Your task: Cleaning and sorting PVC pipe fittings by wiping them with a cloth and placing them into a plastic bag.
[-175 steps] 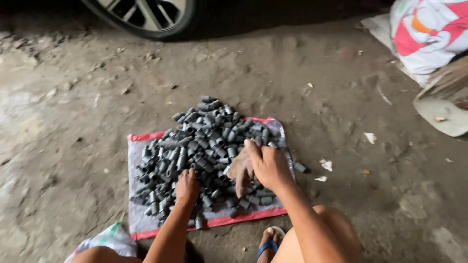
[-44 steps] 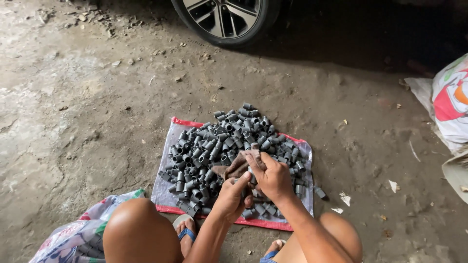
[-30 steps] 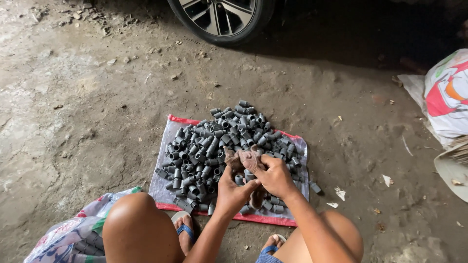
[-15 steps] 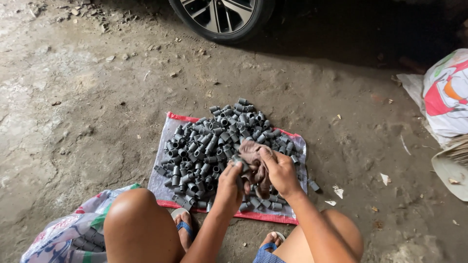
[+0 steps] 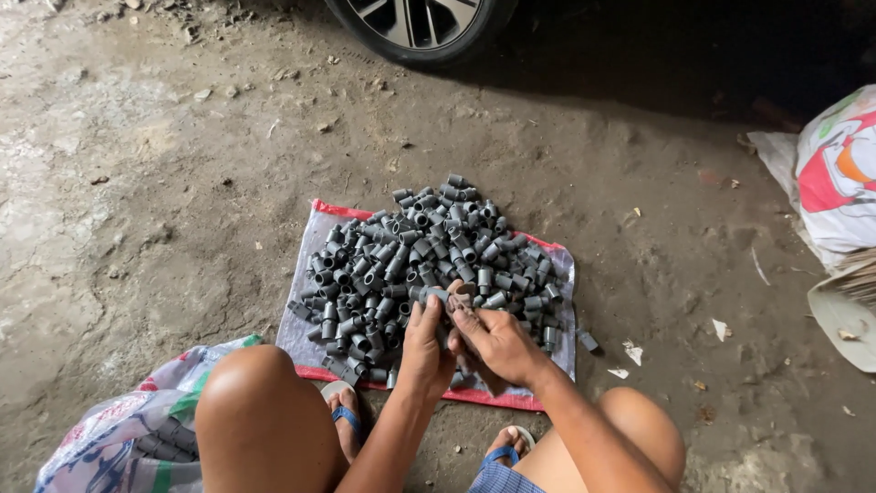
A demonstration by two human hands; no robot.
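Note:
A heap of short grey pipe fittings [image 5: 420, 260] lies on a pale plastic sheet with a red border [image 5: 315, 224] on the dirt floor. Both my hands work at the heap's near edge. My left hand [image 5: 424, 342] grips one grey fitting [image 5: 434, 296] by its end. My right hand [image 5: 497, 342] holds a small brownish rag [image 5: 461, 297] pressed against that fitting. My bare knees and blue sandals frame the sheet's near side.
A car wheel [image 5: 420, 27] stands at the top. A white printed sack [image 5: 835, 183] lies at the right. A patterned bag with fittings inside [image 5: 119, 438] sits by my left knee. One loose fitting [image 5: 589, 340] and paper scraps lie right of the sheet.
My hands have come together over the heap's near edge. The brown rag, earlier spread out above my right hand, is now bunched against the fitting in my left hand.

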